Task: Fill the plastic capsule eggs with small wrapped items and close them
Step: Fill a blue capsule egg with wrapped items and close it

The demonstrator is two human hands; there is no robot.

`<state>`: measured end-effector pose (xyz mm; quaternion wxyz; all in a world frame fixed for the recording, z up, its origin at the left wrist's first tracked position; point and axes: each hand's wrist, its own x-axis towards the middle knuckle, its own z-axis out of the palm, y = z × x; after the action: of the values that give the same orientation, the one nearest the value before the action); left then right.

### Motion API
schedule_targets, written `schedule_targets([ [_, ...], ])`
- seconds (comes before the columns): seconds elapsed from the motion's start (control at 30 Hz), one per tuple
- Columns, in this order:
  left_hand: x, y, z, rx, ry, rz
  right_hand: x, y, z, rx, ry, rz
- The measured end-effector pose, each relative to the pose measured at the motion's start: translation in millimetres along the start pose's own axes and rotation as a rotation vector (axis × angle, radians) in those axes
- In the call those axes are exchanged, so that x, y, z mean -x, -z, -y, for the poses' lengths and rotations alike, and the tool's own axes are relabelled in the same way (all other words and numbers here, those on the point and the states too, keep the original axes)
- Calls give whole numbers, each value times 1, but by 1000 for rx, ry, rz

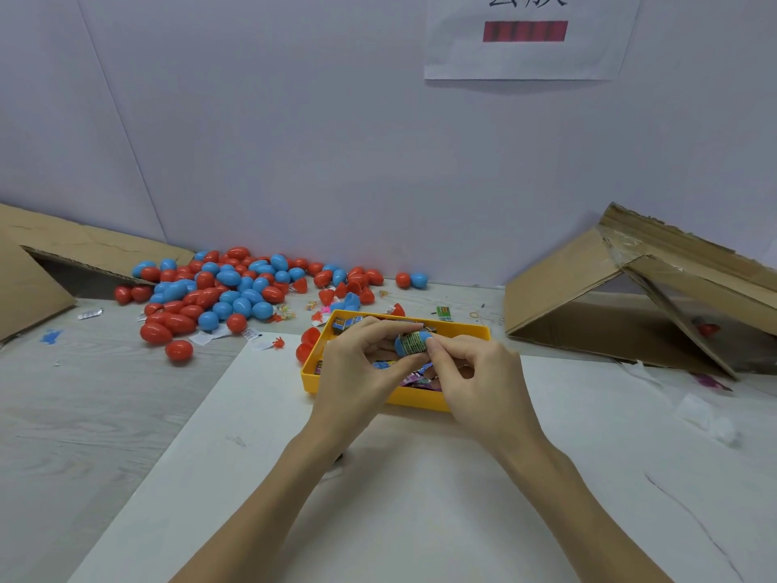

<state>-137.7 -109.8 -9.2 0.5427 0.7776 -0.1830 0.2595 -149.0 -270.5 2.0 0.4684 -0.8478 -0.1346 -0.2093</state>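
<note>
Both hands up over the yellow rectangular plastic tray [471, 330] at centre. Left hand [361, 368] curled around a blue plastic capsule egg half [411, 343], thumb beneath, fingers over the top. Right hand [475, 372] pinching a small wrapped item with a printed label [414, 342], pressed into that open half. More wrapped packets [344, 324] lying in the tray. Off at ten o'clock on the tabletop [126, 406], a heap of red and blue plastic eggs [227, 288]. Folded brown cardboard [609, 288] at two o'clock.
</note>
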Motion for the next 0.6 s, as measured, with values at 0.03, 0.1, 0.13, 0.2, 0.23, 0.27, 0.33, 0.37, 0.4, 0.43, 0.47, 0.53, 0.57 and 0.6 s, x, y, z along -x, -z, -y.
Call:
schedule_targets([
  [0.03, 0, -1, 0, -15, -6, -4, 0, -1, 2, -22, -18, 6],
  [0.1, -1, -2, 0, -68, -38, -6, 1, -5, 5, -46, -73, 13],
  [0.13, -2, -2, 0, -101, -67, 4, 0, -7, 6, -51, -106, 7],
  [0.2, -2, -2, 1, -160, -150, 49, -3, -7, 5, -128, -196, 4],
  [0.23, -1, -2, 2, -178, -181, 73, -4, -6, 3, -209, -258, 23],
  [0.27, 0, -1, 2, -186, -193, 92, -5, -6, 1, -307, -320, 47],
  [0.33, -1, -1, 3, -206, -184, 100, -9, -1, -3, -493, -434, 80],
  [0.37, -2, 0, 4, -221, -175, 90, -13, 4, -5, -635, -500, 88],
  [0.4, -2, 1, 3, -231, -165, 73, -19, 11, -7, -842, -572, 90],
  [0.43, -2, 2, 3, -235, -150, 54, -27, 21, -10, -1084, -651, 76],
  [0.47, -2, 3, 3, -237, -135, 38, -38, 32, -12, -1320, -711, 40],
  [0.53, -3, 5, 3, -246, -118, 13, -62, 61, -20, -1575, -708, -113],
  [0.57, -4, 6, 3, -253, -115, 1, -74, 75, -24, -1569, -675, -205],
  [0.6, -4, 6, 4, -261, -112, -10, -85, 87, -28, -1532, -631, -280],
])
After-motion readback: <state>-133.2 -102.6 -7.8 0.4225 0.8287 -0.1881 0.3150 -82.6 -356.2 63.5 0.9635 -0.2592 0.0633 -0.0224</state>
